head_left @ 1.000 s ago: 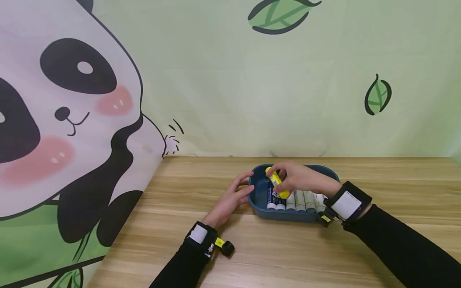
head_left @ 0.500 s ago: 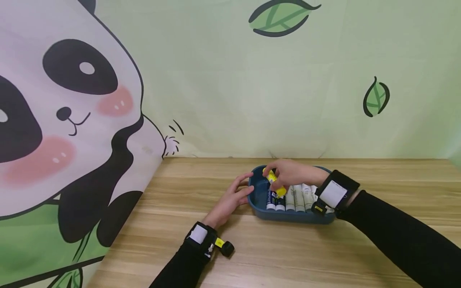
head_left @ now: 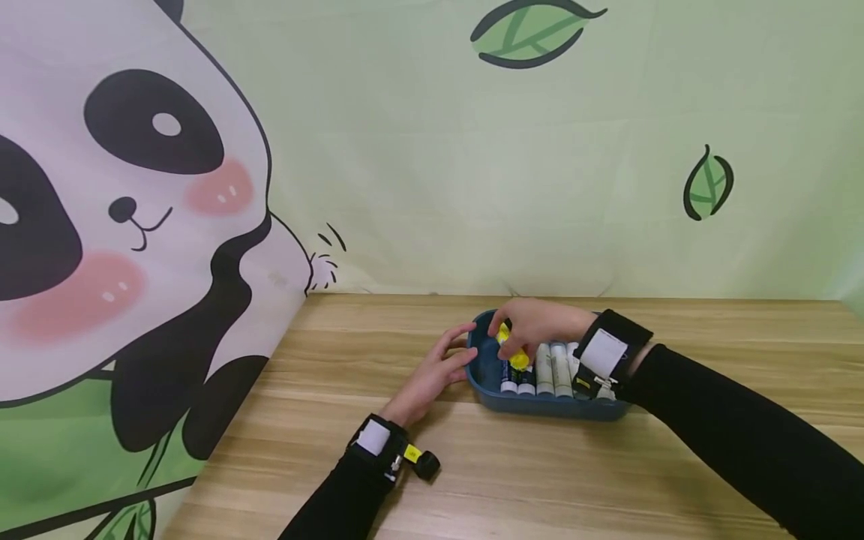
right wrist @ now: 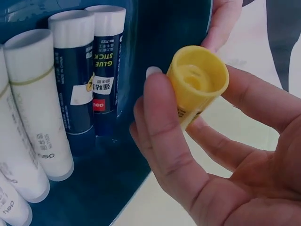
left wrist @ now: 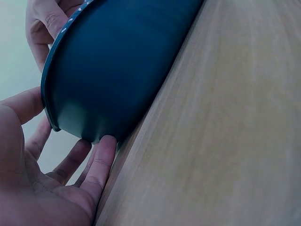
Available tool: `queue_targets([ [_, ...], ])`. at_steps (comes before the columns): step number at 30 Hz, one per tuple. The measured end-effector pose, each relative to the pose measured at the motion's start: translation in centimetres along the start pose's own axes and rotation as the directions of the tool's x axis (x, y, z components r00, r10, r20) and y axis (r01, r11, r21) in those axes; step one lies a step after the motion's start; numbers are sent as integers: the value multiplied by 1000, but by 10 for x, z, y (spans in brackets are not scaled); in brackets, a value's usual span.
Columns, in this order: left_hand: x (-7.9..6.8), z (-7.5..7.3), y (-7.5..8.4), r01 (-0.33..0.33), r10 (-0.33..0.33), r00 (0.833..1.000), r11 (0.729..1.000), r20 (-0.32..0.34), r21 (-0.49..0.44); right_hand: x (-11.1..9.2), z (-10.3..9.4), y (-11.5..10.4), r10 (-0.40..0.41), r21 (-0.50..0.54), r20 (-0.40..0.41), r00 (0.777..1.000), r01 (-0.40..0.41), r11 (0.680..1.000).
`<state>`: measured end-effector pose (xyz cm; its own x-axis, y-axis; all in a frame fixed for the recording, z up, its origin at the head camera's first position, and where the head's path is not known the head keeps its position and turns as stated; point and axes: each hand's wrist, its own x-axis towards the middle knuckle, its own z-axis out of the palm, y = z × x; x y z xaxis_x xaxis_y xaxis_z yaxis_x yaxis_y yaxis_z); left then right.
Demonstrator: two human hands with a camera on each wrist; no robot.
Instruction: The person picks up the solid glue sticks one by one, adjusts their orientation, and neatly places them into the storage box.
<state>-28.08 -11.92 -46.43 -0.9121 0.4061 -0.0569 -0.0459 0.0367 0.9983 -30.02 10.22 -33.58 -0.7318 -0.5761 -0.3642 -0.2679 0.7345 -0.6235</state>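
Note:
My right hand (head_left: 545, 322) pinches a yellow glue stick (right wrist: 197, 77) between thumb and fingers, tilted above the left part of a dark blue tray (head_left: 553, 409). One hollow yellow end faces the right wrist camera. Two navy-labelled glue sticks (right wrist: 74, 87) lie side by side in the tray, beside several white glue sticks (right wrist: 42, 106) in the same row. With its fingers spread, my left hand (head_left: 430, 375) touches the tray's left end; the left wrist view has the fingertips (left wrist: 107, 143) against the outer wall. My right forearm hides the tray's right end in the head view.
The tray stands on a wood-grain table (head_left: 513, 480), near its back edge. Behind rises a pale green backdrop (head_left: 405, 150) with leaf prints, and a printed panda (head_left: 169, 247) covers the left side. Bare tray floor (head_left: 482, 371) shows at the tray's left end.
My right hand and wrist have shifted left and turned, carrying the yellow glue stick, which now appears shorter and more covered by the fingers. My left hand has stayed at the tray's end.

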Motion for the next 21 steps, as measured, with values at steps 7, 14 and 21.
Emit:
queue_targets([
  [7,-2,-2,0,-7,7,1000,1000,-1,-13,12,8,-11,64,-10,67,996,-64,998],
  [14,-1,-2,0,-7,7,1000,1000,2,-18,23,12,-19,142,-62,97,985,-136,989],
  [21,-1,-1,1,-11,11,1000,1000,5,-18,29,21,-22,190,-202,71,979,-172,964],
])
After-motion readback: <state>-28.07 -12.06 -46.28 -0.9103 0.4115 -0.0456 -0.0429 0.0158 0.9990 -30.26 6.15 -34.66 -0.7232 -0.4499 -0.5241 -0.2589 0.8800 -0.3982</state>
